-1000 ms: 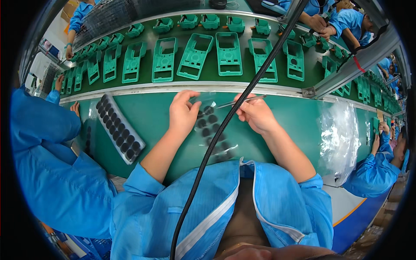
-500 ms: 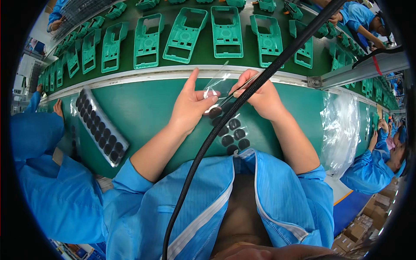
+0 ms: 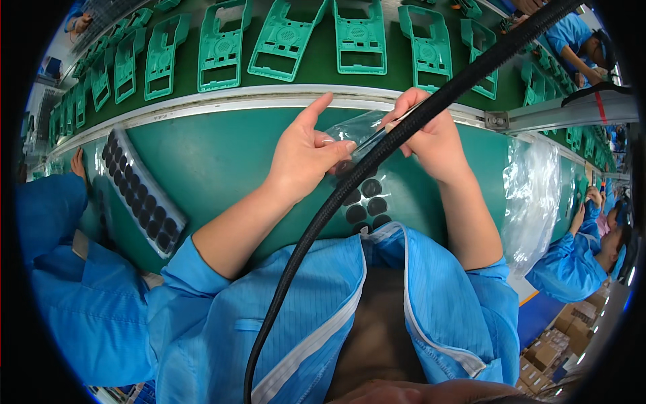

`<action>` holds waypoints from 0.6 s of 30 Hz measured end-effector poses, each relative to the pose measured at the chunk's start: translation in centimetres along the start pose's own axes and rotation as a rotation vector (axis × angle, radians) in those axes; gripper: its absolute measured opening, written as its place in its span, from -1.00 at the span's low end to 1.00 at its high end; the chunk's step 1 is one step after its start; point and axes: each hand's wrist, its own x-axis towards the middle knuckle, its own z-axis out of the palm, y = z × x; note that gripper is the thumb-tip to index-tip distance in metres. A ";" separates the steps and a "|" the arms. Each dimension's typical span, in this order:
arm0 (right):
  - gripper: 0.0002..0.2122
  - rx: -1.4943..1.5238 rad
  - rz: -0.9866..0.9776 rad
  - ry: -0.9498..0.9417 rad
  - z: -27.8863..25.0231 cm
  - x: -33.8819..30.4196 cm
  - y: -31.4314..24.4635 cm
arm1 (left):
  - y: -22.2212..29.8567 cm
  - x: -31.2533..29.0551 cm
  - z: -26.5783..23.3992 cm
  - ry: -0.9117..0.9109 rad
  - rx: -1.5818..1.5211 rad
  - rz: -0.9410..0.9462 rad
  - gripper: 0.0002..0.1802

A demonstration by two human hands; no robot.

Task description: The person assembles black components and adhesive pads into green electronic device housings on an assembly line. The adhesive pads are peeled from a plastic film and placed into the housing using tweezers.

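My left hand (image 3: 303,153) pinches a clear plastic sheet (image 3: 356,128) between thumb and fingers, its index finger pointing up. Black round pads (image 3: 377,205) sit on the sheet's lower part, which hangs toward my jacket. In my right hand (image 3: 434,138) is a pair of slim metal tweezers (image 3: 371,143), angled down and left to the left thumb. A black braided cable (image 3: 336,202) crosses in front and hides part of the tweezers and several pads. Whether the tweezer tips grip a pad I cannot make out.
A strip of black round pads (image 3: 140,192) lies on the green bench at left. Clear plastic bags (image 3: 531,202) lie at right. Beyond a metal rail (image 3: 269,96), green plastic housings (image 3: 360,37) stand in a row. Co-workers in blue sit on both sides.
Both hands and the sheet have shifted slightly right relative to the view. The sheet's upper part now lies lower and leans toward my right hand. The tweezers stay in my right hand.
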 end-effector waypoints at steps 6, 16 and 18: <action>-0.84 -0.099 0.020 -0.009 0.8 -0.1 -0.1 | -0.4 -0.1 0.0 0.004 -0.002 0.022 -0.12; -0.85 -0.158 0.116 -0.092 0.8 0.6 0.0 | 0.0 -0.5 -0.1 -0.024 0.055 0.013 -0.16; -0.85 -0.145 0.130 -0.104 0.9 0.5 0.0 | -0.2 -0.5 -0.1 -0.033 0.048 0.015 -0.17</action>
